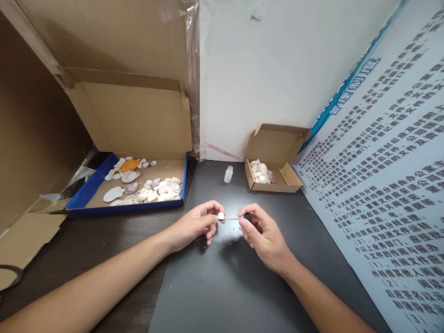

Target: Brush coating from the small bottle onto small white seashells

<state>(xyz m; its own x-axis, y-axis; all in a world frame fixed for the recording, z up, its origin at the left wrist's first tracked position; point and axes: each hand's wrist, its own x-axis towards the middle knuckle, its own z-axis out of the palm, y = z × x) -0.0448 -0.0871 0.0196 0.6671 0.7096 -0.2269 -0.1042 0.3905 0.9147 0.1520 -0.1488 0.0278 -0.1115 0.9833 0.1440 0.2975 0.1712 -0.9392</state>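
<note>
Over the middle of the dark mat, my left hand [202, 222] pinches a small white shell [221, 216] between thumb and fingers. Opposite it, my right hand [262, 236] is closed on a thin, straight tool [231, 219] with a dark rear part. The tool's far tip meets the lower edge of the shell or lies just beside it; I cannot tell which. Its exact kind is too small to make out. Beyond the hands, a small bottle [228, 175] with whitish contents stands upright on the mat.
On the left lies an open blue-edged cardboard box [169, 166] holding many shells and an orange one [130, 165]. A smaller open carton [274, 187] with shells sits at the back right. A printed board [374, 152] borders the right side, and a white wall [263, 78] the back.
</note>
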